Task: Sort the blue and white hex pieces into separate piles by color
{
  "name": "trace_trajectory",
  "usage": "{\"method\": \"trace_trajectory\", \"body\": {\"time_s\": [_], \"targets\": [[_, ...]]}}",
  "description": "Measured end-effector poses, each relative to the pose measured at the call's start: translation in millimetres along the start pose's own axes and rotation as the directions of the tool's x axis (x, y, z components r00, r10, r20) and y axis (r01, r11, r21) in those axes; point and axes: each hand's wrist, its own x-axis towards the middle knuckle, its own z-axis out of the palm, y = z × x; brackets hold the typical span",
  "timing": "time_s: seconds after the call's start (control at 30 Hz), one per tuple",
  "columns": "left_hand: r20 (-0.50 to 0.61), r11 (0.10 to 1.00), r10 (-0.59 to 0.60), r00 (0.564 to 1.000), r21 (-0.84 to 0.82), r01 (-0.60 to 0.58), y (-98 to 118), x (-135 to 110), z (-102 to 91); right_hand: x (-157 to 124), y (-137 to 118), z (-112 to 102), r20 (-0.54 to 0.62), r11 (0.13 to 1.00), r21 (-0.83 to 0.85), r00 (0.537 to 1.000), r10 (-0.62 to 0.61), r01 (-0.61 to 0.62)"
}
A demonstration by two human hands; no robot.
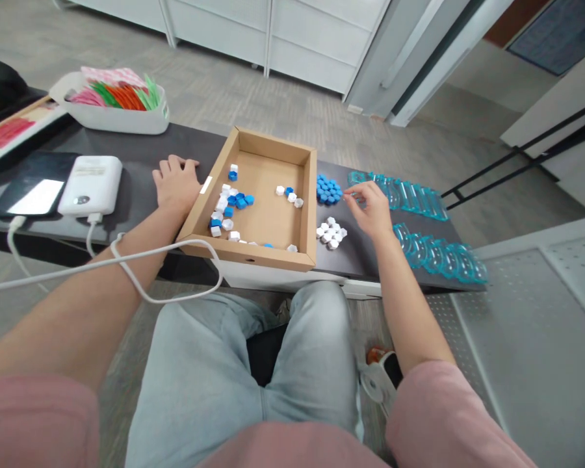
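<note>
Left hand: unclenched, laid on dark-topped bench, fingers spread, wrist right beside left wall of open brown cardboard box. Right hand: thumb and finger nearly together at right edge of tight cluster of blue hexagonal plastic pieces; grip contents hidden, can't tell if it has a piece.

Blue cluster sits on bench just outside box's right wall. Cluster of white hexagonal pieces on the near side of it, also beside that wall. Inside box: loose white and blue pieces, most along left side, a small group near right wall, a few by near wall. Bare cardboard between.

Edges: box spans nearly full bench depth, near wall at the near edge. Bench surface shows between white cluster and right forearm. Two rows of translucent teal plastic parts take the right end, both close to right hand. White cable crosses left forearm and loops by box's near-left corner.

Markings: white label strip on left rim, nothing legible. White rounded power-bank-like device has print, too small to read.
</note>
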Motion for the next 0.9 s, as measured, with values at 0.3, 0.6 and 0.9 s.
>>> {"method": "trace_trajectory", "body": {"time_s": [0.3,0.6,0.9], "targets": [[0.024,0.998,-0.043,0.999,0.051,0.042,2.2,2.9,-5.9,-24.7,25.9,28.9,0.182,0.974,0.185,0.978,0.097,-0.131],[-0.001,0.993,-0.082,0.997,0.081,0.082,2.7,7.6,-3.0,-21.3,47.7,41.0,0.235,0.873,0.435,0.964,0.125,-0.220],[-0.013,0.994,-0.084,0.996,0.076,0.085,-3.0,13.7,1.1,-20.9,52.7,44.1,0.247,0.820,0.526,0.963,0.104,-0.224]]}}
